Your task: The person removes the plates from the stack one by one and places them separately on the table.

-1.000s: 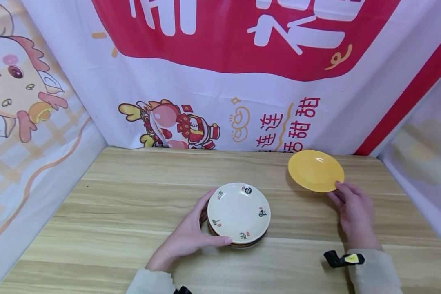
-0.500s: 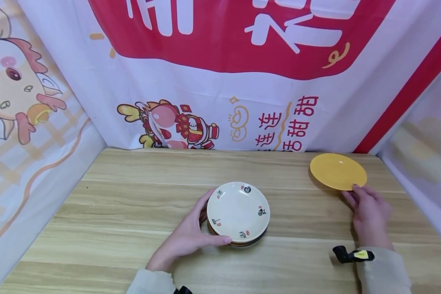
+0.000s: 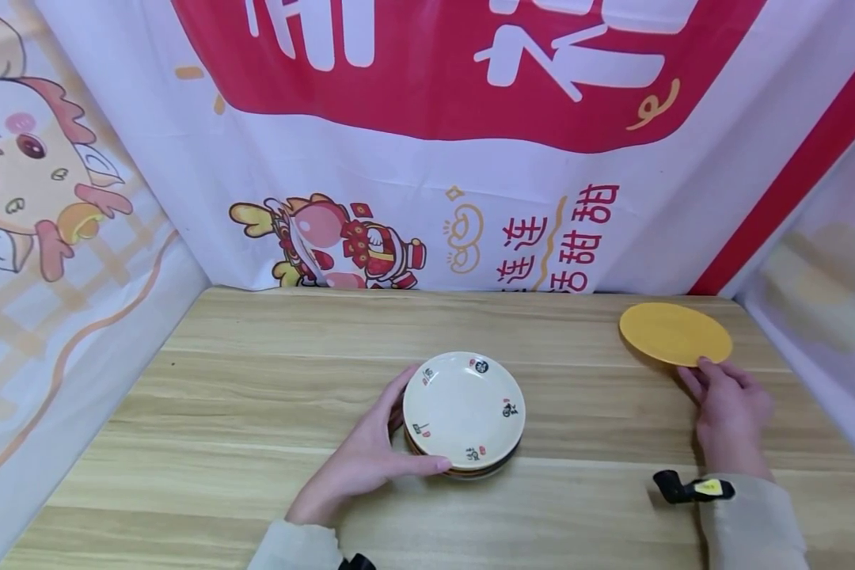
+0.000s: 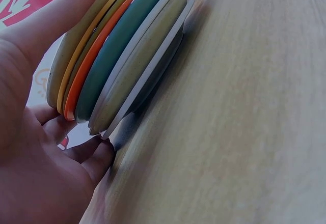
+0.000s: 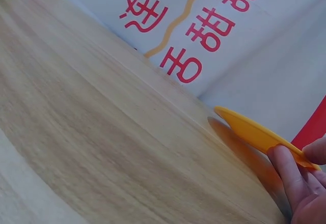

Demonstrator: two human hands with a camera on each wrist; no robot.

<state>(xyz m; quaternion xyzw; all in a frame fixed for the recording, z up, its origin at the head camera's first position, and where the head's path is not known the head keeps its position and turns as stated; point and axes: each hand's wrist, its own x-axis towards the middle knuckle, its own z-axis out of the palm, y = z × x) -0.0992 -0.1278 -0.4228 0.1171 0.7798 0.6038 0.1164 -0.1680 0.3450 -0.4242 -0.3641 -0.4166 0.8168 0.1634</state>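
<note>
Near the table's middle, a stack of plates (image 3: pixel 463 408) is topped by a cream plate with small dark and red marks on its rim. My left hand (image 3: pixel 366 443) holds the stack's left side, thumb at the near rim and fingers around the far left. In the left wrist view, green, orange and pale edges show in the stack (image 4: pixel 122 56). At the right, my right hand (image 3: pixel 734 404) pinches the near rim of a yellow plate (image 3: pixel 675 332). From the right wrist, the yellow plate (image 5: pixel 254 132) looks just above the wood, a shadow under it.
The wooden table (image 3: pixel 256 380) meets a printed white and red cloth (image 3: pixel 427 158) at its back edge. More cloth hangs at the left (image 3: pixel 78 261) and right (image 3: pixel 834 317) sides; the yellow plate is near the back right corner.
My right hand has carried the yellow plate to the right and lowered it, so that it looks flatter. The left hand and the stack have stayed in place.
</note>
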